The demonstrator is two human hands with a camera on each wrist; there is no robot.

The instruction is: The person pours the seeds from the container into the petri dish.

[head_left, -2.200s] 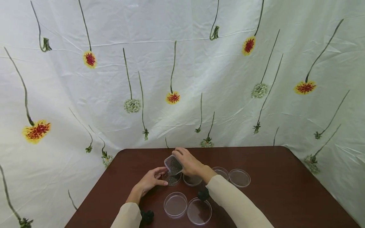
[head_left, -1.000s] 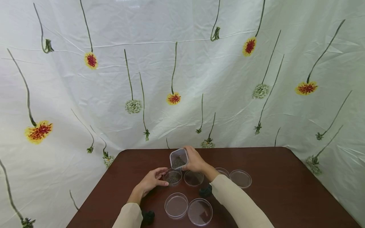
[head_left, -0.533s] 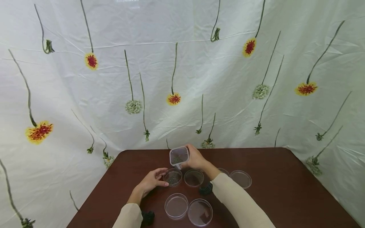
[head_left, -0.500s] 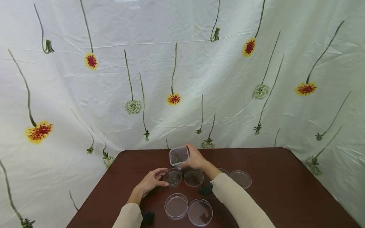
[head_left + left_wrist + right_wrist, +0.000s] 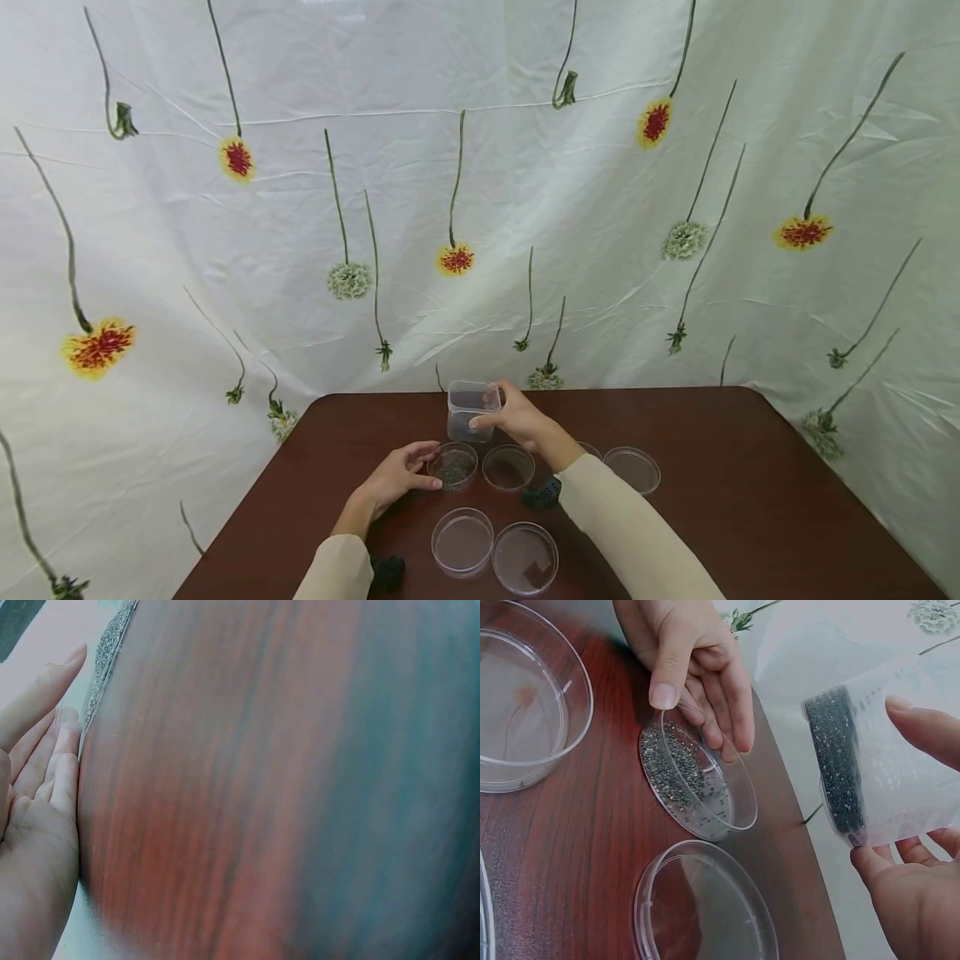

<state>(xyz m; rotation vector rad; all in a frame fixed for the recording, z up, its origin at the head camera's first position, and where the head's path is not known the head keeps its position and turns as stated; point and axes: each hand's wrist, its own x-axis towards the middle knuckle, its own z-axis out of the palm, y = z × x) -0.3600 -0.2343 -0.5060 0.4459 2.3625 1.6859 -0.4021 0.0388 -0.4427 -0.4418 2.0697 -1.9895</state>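
Observation:
My right hand (image 5: 520,419) grips a clear square plastic tub (image 5: 463,422), held upright just behind the dishes. In the right wrist view, small speckled dark seeds (image 5: 834,761) fill the tub's bottom part. Thumb and fingers of my left hand (image 5: 397,478) hold the left edge of a clear petri dish (image 5: 453,468). A scattered layer of the same kind of seeds (image 5: 679,766) lies in that dish. Right beside it stands a second petri dish (image 5: 509,468) with no seeds in it. The left wrist view shows the left hand (image 5: 37,802) at its edge.
Nearer me, two more petri dishes (image 5: 462,542) (image 5: 525,558) sit side by side on the dark red-brown table (image 5: 735,500). Another dish (image 5: 632,471) is at the right, with one partly hidden behind the right arm. A flower-print cloth (image 5: 420,208) hangs behind the table.
The tub, tipped over the seed dish earlier, has turned back upright and shifted slightly right and away from the dish. The left hand has stayed at the dish.

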